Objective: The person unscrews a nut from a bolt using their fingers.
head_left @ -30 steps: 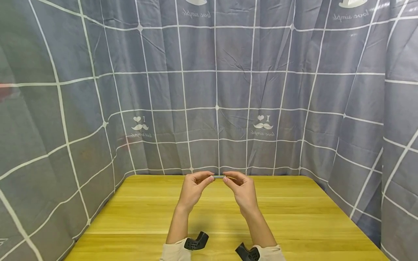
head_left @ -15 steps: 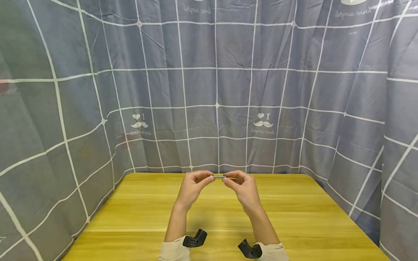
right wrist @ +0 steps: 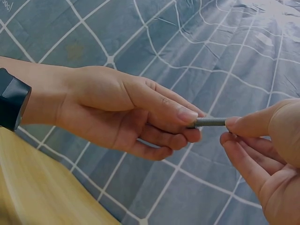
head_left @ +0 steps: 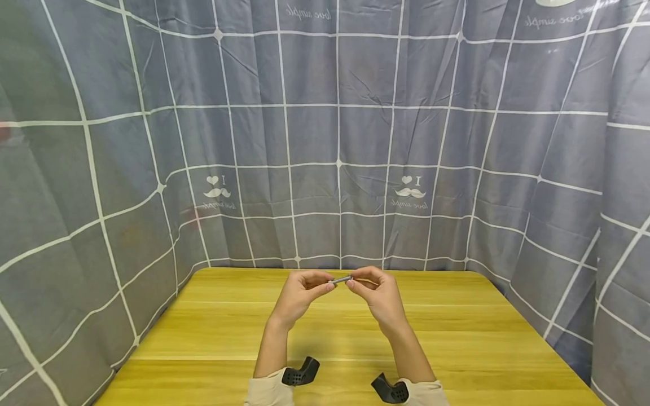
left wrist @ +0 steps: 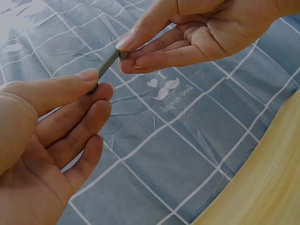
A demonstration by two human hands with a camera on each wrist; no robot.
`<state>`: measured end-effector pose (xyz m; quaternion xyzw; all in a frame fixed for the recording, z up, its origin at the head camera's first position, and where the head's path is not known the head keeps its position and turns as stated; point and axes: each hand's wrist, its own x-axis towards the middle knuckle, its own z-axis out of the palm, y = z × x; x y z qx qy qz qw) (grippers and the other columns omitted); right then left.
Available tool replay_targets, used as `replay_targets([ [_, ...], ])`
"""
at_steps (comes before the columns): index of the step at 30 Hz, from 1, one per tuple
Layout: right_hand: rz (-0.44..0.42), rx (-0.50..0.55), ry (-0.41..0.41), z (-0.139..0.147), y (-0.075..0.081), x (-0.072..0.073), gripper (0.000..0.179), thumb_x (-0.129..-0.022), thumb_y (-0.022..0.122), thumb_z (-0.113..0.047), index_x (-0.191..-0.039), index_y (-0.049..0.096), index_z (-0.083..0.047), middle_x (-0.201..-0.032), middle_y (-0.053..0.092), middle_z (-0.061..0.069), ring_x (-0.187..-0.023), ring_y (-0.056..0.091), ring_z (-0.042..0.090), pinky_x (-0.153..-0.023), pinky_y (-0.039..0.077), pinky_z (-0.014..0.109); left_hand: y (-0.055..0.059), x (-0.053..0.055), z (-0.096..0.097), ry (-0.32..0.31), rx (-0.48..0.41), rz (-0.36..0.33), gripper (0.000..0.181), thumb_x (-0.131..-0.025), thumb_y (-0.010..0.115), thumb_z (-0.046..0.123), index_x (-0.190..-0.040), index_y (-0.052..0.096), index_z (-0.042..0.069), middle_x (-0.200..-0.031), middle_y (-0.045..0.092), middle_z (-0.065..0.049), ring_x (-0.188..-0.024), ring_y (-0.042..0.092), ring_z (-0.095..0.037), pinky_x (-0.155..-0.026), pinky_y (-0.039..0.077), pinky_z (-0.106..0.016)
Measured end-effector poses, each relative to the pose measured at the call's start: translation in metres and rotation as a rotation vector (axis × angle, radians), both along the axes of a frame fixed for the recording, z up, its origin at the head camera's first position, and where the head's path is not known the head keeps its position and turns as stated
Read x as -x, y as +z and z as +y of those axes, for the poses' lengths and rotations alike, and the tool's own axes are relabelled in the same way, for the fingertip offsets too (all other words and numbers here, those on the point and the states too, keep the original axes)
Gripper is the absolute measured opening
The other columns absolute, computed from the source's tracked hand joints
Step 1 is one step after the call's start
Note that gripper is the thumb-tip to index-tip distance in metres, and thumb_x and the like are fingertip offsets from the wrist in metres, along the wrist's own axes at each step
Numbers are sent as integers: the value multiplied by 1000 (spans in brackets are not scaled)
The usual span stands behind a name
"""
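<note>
A short grey threaded bolt (head_left: 341, 279) is held between both hands above the far part of the table. Its left end is pinched by the thumb and fingertips of my left hand (head_left: 296, 298). My right hand (head_left: 383, 299) pinches the other end in the same way. In the left wrist view a wider piece, a head or a nut, shows at the right fingertips; which of the two I cannot tell. The thread of the bolt (right wrist: 212, 122) is bare between the hands in the right wrist view. From the head view the bolt slants, right end higher.
A yellow wood-grain table (head_left: 223, 332) lies under the hands. Grey curtains (head_left: 365, 135) with white grid lines surround it at the back and both sides. Black camera mounts (head_left: 302, 372) sit at both cuffs.
The bolt has gone from level to slanted, its left end now lower than the right. Both hands keep their pinch. The head view has shifted slightly.
</note>
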<state>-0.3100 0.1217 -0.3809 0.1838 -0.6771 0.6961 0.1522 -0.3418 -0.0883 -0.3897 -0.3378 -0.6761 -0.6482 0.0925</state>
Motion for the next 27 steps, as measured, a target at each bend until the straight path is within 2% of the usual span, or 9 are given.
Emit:
replay_targets([
  [5, 14, 7, 19, 1, 0, 0, 18, -94, 74, 2, -111, 70, 8, -113, 65, 20, -107, 70, 37, -94, 55, 36, 1, -1, 0, 0, 11, -3, 16, -96, 74, 5, -109, 77, -4, -102, 76, -16, -98, 71, -36, -88, 56, -37],
  [10, 5, 18, 6, 4, -1, 1, 16, -94, 75, 1, -108, 71, 7, -110, 66, 19, -104, 70, 39, -92, 56, 37, 2, -2, -1, 19, 12, -14, 18, -97, 73, 6, -110, 76, -5, -103, 76, -17, -100, 72, -31, -92, 55, -38],
  [19, -2, -45, -46, 15, -8, 8, 18, -93, 78, -5, -107, 73, 6, -107, 70, 17, -97, 70, 31, -88, 56, 35, 2, -1, -4, 63, 50, -20, 18, -97, 74, 8, -110, 76, -4, -103, 76, -14, -100, 72, -26, -91, 55, -38],
  [27, -1, -137, -87, 42, -26, 18, 18, -93, 80, -11, -105, 76, 1, -107, 73, 16, -93, 71, 24, -85, 55, 33, -2, 8, -15, 113, 162, -8, 16, -97, 74, 10, -108, 77, -1, -105, 75, -12, -97, 71, -24, -86, 56, -38],
])
